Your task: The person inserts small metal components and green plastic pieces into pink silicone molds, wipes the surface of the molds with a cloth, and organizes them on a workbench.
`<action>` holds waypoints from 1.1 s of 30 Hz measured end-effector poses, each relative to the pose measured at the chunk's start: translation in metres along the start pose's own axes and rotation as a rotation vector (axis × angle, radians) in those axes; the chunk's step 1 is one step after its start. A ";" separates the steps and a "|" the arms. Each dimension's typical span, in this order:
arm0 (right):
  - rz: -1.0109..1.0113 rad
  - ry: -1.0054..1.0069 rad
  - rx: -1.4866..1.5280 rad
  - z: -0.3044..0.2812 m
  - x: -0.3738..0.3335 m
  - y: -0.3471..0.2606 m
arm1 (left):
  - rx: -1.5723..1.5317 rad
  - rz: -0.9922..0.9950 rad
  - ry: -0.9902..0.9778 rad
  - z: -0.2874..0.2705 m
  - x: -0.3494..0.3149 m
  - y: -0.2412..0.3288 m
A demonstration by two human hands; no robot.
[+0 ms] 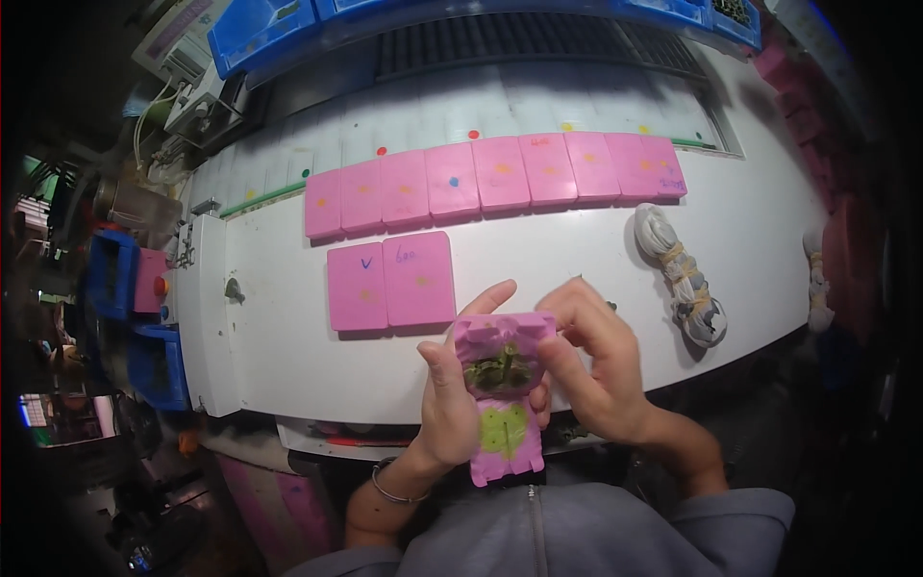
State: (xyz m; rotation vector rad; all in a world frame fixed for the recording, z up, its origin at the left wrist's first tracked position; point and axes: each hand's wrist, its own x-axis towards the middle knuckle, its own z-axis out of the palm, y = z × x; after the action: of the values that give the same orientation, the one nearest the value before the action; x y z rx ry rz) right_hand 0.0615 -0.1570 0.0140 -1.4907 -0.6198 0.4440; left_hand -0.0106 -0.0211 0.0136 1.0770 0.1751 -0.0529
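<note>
Mould (504,400): open, over surface's (548,255) near edge
Left hand (452,409): cradling it
Right hand (601,370): pinching upper-right corner
Green contents (500,370): probably best eased gently

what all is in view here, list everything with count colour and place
two-part pink piece: one, pink with green inside, between the hands
pink blocks in a row: about nine, pink, across the table
pair of pink blocks: two, pink, nearer than the row
wrapped bundles: two, whitish, table's right side and far right
upper blue bins: several, blue, top edge
left blue bins: two, blue, far left
slatted panel: one, dark, below upper bins
table: one, white, centre
dim clutter: uncountable, mixed, edges
bracelet: one, silvery, left wrist
jacket: one, grey, bottom
left hand: one, bare, holding the piece
right hand: one, bare, at its upper right
</note>
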 end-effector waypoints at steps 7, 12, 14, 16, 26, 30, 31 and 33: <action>0.550 -0.342 0.797 -0.003 -0.002 0.002 | -0.083 -0.043 -0.166 0.006 -0.004 0.013; 0.529 -0.319 0.890 -0.003 -0.002 0.009 | -0.080 -0.025 -0.202 0.003 -0.001 0.011; 0.599 -0.287 0.839 0.001 -0.001 0.011 | -0.056 0.004 -0.061 -0.002 0.000 0.002; 0.065 0.176 -0.021 0.016 -0.002 0.016 | 0.038 0.189 0.007 -0.006 0.004 -0.010; -0.337 0.179 -0.455 0.024 -0.016 0.016 | 0.058 0.165 0.286 -0.010 0.011 -0.015; -0.379 0.182 -0.437 0.026 -0.011 0.019 | 0.103 0.203 0.322 -0.015 0.013 -0.024; -0.335 0.188 -0.401 0.026 -0.010 0.019 | 0.095 0.179 0.327 -0.013 0.013 -0.023; -0.275 0.192 -0.331 0.025 -0.010 0.021 | 0.087 0.152 0.333 -0.011 0.012 -0.021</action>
State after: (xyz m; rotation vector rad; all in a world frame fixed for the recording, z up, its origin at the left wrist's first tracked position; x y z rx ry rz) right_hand 0.0398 -0.1431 -0.0083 -1.7045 -0.7573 -0.0173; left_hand -0.0025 -0.0210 -0.0116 1.1782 0.3928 0.2593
